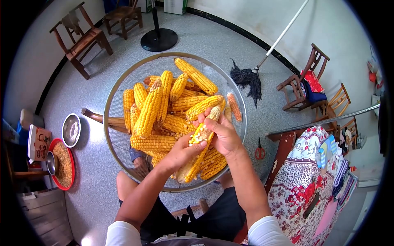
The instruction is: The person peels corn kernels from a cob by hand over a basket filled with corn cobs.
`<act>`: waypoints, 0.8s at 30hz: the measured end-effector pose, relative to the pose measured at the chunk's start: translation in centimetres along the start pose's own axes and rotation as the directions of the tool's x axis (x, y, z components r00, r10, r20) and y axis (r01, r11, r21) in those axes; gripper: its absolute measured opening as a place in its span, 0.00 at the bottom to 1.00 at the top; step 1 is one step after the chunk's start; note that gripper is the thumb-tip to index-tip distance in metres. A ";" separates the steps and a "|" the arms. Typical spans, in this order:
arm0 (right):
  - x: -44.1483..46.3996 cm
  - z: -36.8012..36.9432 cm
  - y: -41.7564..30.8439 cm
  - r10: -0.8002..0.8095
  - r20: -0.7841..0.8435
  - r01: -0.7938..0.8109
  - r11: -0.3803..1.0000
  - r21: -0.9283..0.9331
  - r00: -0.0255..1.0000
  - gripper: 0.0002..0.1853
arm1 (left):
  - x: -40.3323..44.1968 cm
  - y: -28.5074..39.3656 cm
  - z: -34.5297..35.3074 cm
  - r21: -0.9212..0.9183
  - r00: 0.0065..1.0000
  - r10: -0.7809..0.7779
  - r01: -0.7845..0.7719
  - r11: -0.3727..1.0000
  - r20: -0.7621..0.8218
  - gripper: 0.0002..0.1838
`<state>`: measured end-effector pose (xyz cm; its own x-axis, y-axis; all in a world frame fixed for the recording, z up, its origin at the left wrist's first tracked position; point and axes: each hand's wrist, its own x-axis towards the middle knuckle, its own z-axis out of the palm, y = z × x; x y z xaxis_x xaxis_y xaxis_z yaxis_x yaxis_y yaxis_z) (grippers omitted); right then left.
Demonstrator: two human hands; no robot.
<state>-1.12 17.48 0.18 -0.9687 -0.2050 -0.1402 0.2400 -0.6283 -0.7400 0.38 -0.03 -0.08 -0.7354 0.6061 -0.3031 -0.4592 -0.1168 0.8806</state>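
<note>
A corn cob, partly stripped of kernels, lies slanted between my two hands over a round mesh sieve. My left hand is closed around its lower middle, the thumb on loose kernels. Nearer the cob's upper end, my right hand grips it with the fingers wrapped round. Below the hands, yellow corn cobs are heaped in the sieve, with some loose kernels among them. A bare reddish cob rests at the sieve's right side.
Left on the floor are a steel bowl and a red basin of grain. Scissors lie right of the sieve, near a bed with a floral cover. A mop, a black stand base and wooden chairs stand beyond.
</note>
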 end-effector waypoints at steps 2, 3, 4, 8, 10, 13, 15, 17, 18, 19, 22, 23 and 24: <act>0.0 -0.1 0.1 0.003 -0.026 -0.005 0.998 -0.060 1.000 0.16 | 0.1 0.1 -0.1 0.017 0.999 -0.024 0.023 1.000 0.029 0.27; 0.0 0.0 0.0 0.006 -0.050 -0.012 0.992 -0.122 0.999 0.17 | 0.0 0.2 0.0 0.036 0.998 -0.052 0.052 0.998 0.023 0.28; 0.0 0.1 -0.3 0.003 -0.052 -0.009 0.993 -0.122 0.999 0.17 | 0.0 0.3 0.0 0.053 0.997 -0.081 0.080 0.995 0.016 0.29; 0.1 1.3 -1.7 0.024 -0.004 -0.024 0.991 0.132 1.000 0.22 | 0.1 0.3 0.2 -0.081 0.998 -0.063 0.062 0.995 -0.001 0.29; 0.5 0.6 -1.4 -0.015 -0.041 0.020 0.994 0.110 0.999 0.23 | -0.1 0.9 0.4 -0.020 0.997 -0.059 0.058 0.998 -0.041 0.29; 0.0 1.2 -1.5 -0.026 0.004 0.026 0.999 -0.039 1.000 0.24 | -0.1 0.7 0.1 -0.030 0.996 -0.074 0.073 0.997 -0.047 0.30; 0.0 1.8 -1.8 -0.012 0.007 0.012 1.000 -0.028 1.000 0.26 | -0.2 1.0 0.4 -0.123 0.996 -0.080 0.074 0.990 -0.046 0.29; 0.0 1.8 -1.8 0.004 0.009 -0.003 1.000 -0.016 1.000 0.28 | -0.3 1.0 0.4 -0.216 0.995 -0.089 0.077 0.973 -0.045 0.28; 0.0 1.7 -1.7 0.003 0.024 -0.003 1.000 -0.002 1.000 0.30 | -0.3 0.9 0.2 -0.168 0.997 -0.067 0.060 0.984 -0.036 0.28; 0.0 1.7 -1.7 0.002 0.038 -0.003 1.000 0.011 0.999 0.32 | -0.3 0.8 0.1 -0.120 0.999 -0.047 0.043 0.992 -0.025 0.28; -0.3 2.1 -1.1 0.002 0.012 0.000 0.982 -0.191 1.000 0.36 | 0.0 0.7 0.7 0.043 0.990 0.124 -0.121 0.992 -0.063 0.27; -0.4 2.6 -0.7 -0.001 -0.050 -0.009 0.980 -0.197 0.999 0.28 | 0.1 0.4 0.6 0.042 0.990 0.123 -0.121 0.992 -0.063 0.27; -0.4 2.4 -0.5 0.000 -0.050 -0.010 0.980 -0.197 0.999 0.28 | 0.3 -0.1 0.4 0.070 0.987 0.145 -0.140 0.988 -0.073 0.27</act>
<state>-0.68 16.08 2.14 -0.9706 -0.1668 -0.1732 0.2325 -0.4664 -0.8535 0.36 0.48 -0.10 -0.8287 0.5235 -0.1980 -0.3155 -0.1447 0.9378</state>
